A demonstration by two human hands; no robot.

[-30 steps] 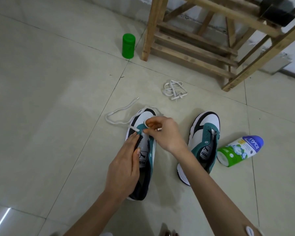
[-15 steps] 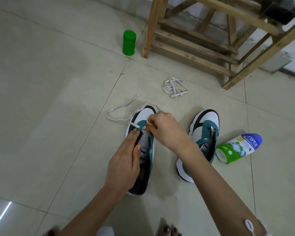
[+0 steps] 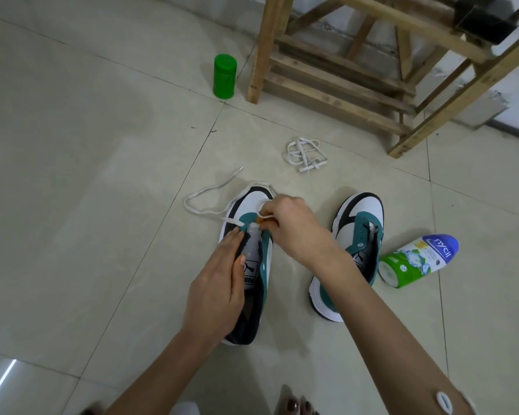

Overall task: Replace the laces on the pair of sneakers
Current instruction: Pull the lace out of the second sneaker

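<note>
Two white, teal and black sneakers stand on the tiled floor. My left hand [image 3: 219, 283] rests on the left sneaker [image 3: 253, 205], its fingers holding the left eyelet flap by the grey tongue. My right hand [image 3: 291, 226] pinches a white lace [image 3: 204, 193] at the lowest eyelets near the toe. That lace trails in a loop over the floor to the left of the toe. The right sneaker [image 3: 360, 217] stands unlaced to the right. A bundled second white lace [image 3: 306, 155] lies on the floor beyond both shoes.
A green jar [image 3: 224, 76] stands at the back beside a wooden frame [image 3: 336, 85]. A green, white and blue bottle [image 3: 417, 260] lies on its side right of the right sneaker. Toes [image 3: 297, 407] show at the bottom edge.
My right hand has shifted slightly towards the toe of the left sneaker, working the lace at the lowest eyelets. My left hand stays on the shoe.
</note>
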